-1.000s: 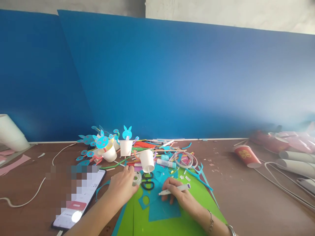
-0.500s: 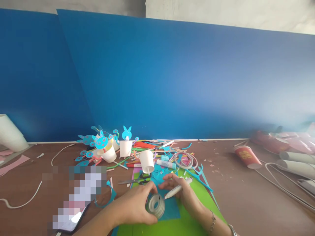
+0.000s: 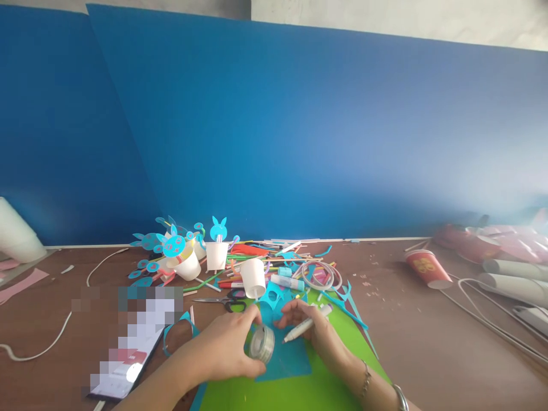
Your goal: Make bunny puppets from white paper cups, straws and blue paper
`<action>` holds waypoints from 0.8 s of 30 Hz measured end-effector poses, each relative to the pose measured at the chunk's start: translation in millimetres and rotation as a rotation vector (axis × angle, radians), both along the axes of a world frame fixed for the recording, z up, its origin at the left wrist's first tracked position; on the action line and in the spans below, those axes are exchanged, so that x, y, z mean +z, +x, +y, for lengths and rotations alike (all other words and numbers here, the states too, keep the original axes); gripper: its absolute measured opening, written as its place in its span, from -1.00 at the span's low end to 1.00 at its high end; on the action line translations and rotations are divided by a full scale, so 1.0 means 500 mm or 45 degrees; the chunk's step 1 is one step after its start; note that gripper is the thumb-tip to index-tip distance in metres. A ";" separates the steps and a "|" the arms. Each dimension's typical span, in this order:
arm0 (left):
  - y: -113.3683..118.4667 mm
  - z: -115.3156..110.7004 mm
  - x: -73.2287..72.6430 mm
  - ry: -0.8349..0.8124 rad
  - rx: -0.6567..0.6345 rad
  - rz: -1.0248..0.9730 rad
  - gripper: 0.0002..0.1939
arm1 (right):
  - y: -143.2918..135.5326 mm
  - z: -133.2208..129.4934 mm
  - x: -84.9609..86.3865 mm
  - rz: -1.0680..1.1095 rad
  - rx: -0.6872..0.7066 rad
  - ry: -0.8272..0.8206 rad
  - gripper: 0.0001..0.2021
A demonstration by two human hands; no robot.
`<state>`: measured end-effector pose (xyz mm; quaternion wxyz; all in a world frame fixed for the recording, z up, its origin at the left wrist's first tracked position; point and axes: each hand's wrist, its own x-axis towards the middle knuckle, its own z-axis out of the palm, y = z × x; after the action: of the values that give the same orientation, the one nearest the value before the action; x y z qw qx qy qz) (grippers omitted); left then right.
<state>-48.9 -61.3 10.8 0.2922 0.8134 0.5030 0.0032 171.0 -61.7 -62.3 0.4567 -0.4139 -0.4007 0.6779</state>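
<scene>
A roll of clear tape (image 3: 262, 344) is gripped between the thumb and fingers of my left hand (image 3: 233, 342), tilted above a sheet of blue paper (image 3: 291, 365). In my right hand (image 3: 319, 331) lies a white marker (image 3: 302, 330), its tip pointing down and left toward the blue paper. The blue paper rests on green sheets (image 3: 257, 397). Just beyond my hands are scissors (image 3: 220, 300) with dark handles, a white paper cup (image 3: 253, 278) and a glue stick (image 3: 287, 283).
Paper cups with blue rabbit cutouts (image 3: 174, 245) stand at the back left. A phone (image 3: 132, 365), partly pixelated, lies at left. Straws and scraps are heaped behind the sheets. To the right are a red paper cup (image 3: 427, 268) and white cables (image 3: 488, 325).
My left hand has moved slightly left and up with the tape roll, which is now turned more on edge. The marker stays in my right hand. The view has shifted a little.
</scene>
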 end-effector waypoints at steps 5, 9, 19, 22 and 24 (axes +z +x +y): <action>0.004 -0.005 -0.019 -0.001 -0.118 -0.033 -0.46 | 0.002 0.002 -0.007 0.016 0.005 0.024 -0.60; 0.016 -0.001 -0.037 0.089 -0.105 -0.070 -0.61 | 0.003 0.002 -0.014 -0.005 0.020 0.059 -0.59; 0.034 -0.010 -0.051 -0.031 -0.093 -0.063 -0.55 | 0.017 0.003 -0.032 -0.135 0.088 0.119 -0.60; 0.033 -0.009 -0.051 -0.013 -0.087 -0.062 -0.57 | 0.015 0.002 -0.029 -0.127 0.091 0.116 -0.60; 0.031 -0.008 -0.050 0.002 -0.093 -0.054 -0.56 | 0.012 0.001 -0.024 -0.126 0.076 0.102 -0.60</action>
<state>-33.4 -65.4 -14.4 0.3022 0.8312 0.4667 0.0101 177.0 -61.4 -74.3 0.4322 -0.4163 -0.4616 0.6534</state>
